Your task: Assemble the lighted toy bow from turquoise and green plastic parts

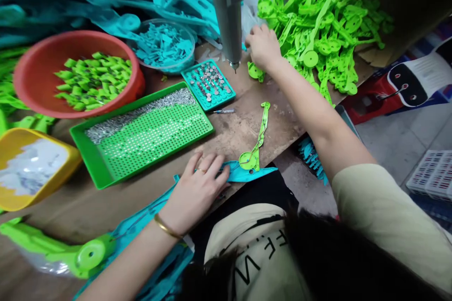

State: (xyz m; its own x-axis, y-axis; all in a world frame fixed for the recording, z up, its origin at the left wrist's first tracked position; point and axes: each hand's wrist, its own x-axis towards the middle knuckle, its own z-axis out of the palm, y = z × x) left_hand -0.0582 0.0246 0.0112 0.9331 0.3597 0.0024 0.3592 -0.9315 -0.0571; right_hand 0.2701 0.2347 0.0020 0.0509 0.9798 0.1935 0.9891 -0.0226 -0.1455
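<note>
My left hand (201, 181) lies over a long blue plastic part (242, 171) at the table's front edge, its fingers bent round it. On the right end of this part rests a slim green plastic arm (261, 138) with a round base and a thin wire or spring along it. My right hand (263, 47) reaches to the back of the table, beside a heap of green plastic parts (318, 33). Its fingers are curled in, and what they hold, if anything, is hidden. Close under that hand lies one green piece (254, 72).
A vertical screwdriver tool (229, 23) hangs over the table's middle. Left of it stand a green tray of small metal pieces (151, 136), a blue tray of metal discs (212, 84), a red bowl (26, 73), a clear tub (164, 49) and a yellow container (65, 169).
</note>
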